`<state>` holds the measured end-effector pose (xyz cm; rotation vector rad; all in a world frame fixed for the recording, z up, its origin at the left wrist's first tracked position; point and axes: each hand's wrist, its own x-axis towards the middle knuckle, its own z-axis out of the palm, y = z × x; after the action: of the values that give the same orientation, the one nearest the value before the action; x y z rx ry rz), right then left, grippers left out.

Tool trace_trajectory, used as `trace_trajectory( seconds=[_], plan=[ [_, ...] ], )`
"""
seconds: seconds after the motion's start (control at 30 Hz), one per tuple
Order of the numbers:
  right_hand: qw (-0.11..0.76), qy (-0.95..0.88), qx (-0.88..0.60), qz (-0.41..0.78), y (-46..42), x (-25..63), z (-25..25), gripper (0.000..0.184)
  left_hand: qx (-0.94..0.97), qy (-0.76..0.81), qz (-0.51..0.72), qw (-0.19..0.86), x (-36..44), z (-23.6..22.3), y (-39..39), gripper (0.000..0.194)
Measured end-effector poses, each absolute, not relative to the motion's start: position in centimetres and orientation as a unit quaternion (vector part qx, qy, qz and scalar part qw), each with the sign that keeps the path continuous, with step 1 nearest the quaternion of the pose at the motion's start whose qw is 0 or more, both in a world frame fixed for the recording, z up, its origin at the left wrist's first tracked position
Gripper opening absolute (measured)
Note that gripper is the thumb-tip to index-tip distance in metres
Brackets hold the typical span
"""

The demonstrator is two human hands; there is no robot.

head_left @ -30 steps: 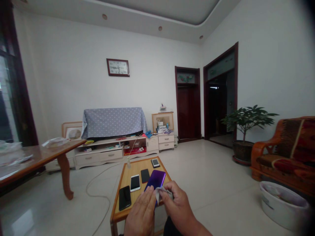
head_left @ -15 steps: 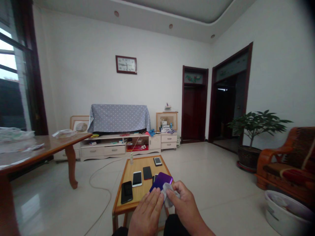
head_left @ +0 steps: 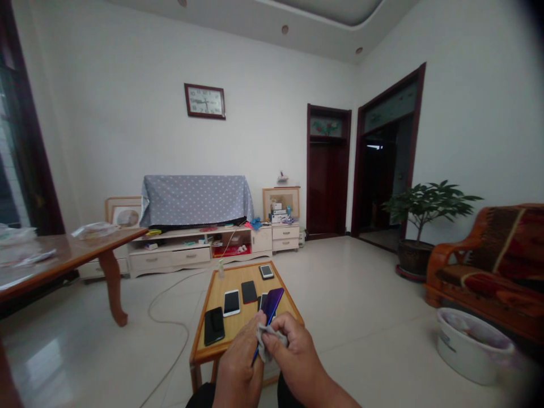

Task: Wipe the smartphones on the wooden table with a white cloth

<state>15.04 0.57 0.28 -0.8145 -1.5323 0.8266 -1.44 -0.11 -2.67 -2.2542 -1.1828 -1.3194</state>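
Head-worn camera, facing forward and down over low wooden table (head_left: 238, 277) toward far wall (head_left: 106, 141). Left hand (head_left: 238, 368) and right hand (head_left: 297, 362) nearest, at bottom edge. Cabinet (head_left: 170, 256) and wall clock (head_left: 204, 101) well off. Wide view reaches long table (head_left: 63, 249) at left, armchair (head_left: 480, 272) at right.

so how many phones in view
6: purple phone between left hand and right hand; on the wooden table, black phone near left, white phone, black phone beside it, small phone far end, dark phone half behind the purple one; hands may hide more

glossy purple phone (head_left: 272, 303), probably matt cloth (head_left: 266, 341)
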Motion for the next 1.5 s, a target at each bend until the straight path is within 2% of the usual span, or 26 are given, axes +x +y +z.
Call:
trace_trajectory(
  seconds=[0.1, 0.2, 0.37, 0.5, 0.6, 0.8, 0.9, 1.03, 1.3, 1.5],
  plan=[
    [0.619, -0.606, -0.359, 0.348, 1.7, 16.0, 0.9, 0.026, -0.785, -0.401, -0.467, 0.074, -1.7, -2.3, -0.1, 0.057],
    [0.655, -0.564, -0.35, 0.36, 2.5, 16.8, 1.5, 0.028, -0.774, -0.409, -0.482, -0.031, -1.6, -1.3, -0.4, 0.05],
    [0.628, -0.617, -0.362, 0.306, 1.3, 16.4, 1.5, 0.023, -0.698, -0.432, -0.514, -0.248, -0.5, 1.1, -1.3, 0.042],
    [0.643, -0.585, -0.392, 0.301, 2.1, 17.2, 2.0, 0.027, -0.583, -0.458, -0.541, -0.397, 0.1, 2.4, -1.9, 0.048],
    [0.653, -0.559, -0.41, 0.304, 3.0, 18.1, 2.0, 0.027, -0.509, -0.444, -0.566, -0.472, 0.4, 2.6, -2.1, 0.051],
    [0.61, -0.617, -0.432, 0.245, 2.1, 17.4, 0.6, 0.015, -0.437, -0.44, -0.587, -0.521, 0.8, 2.4, -1.8, 0.054],
    [0.635, -0.576, -0.444, 0.261, 2.4, 17.9, 0.7, 0.017, -0.393, -0.431, -0.593, -0.555, 0.8, 2.5, -1.8, 0.056],
    [0.644, -0.536, -0.386, 0.386, 3.3, 19.0, 0.9, 0.032, -0.335, -0.411, -0.599, -0.6, 1.0, 3.0, -2.1, 0.055],
    [0.552, -0.454, -0.324, 0.62, 2.2, 19.3, 0.6, 0.048, -0.247, -0.358, -0.584, -0.685, 0.8, 2.8, -1.8, 0.041],
    [0.531, -0.421, -0.314, 0.665, 2.6, 19.8, 0.5, 0.048, -0.37, -0.257, -0.542, -0.709, -0.1, 1.8, -1.2, 0.071]
  ],
)
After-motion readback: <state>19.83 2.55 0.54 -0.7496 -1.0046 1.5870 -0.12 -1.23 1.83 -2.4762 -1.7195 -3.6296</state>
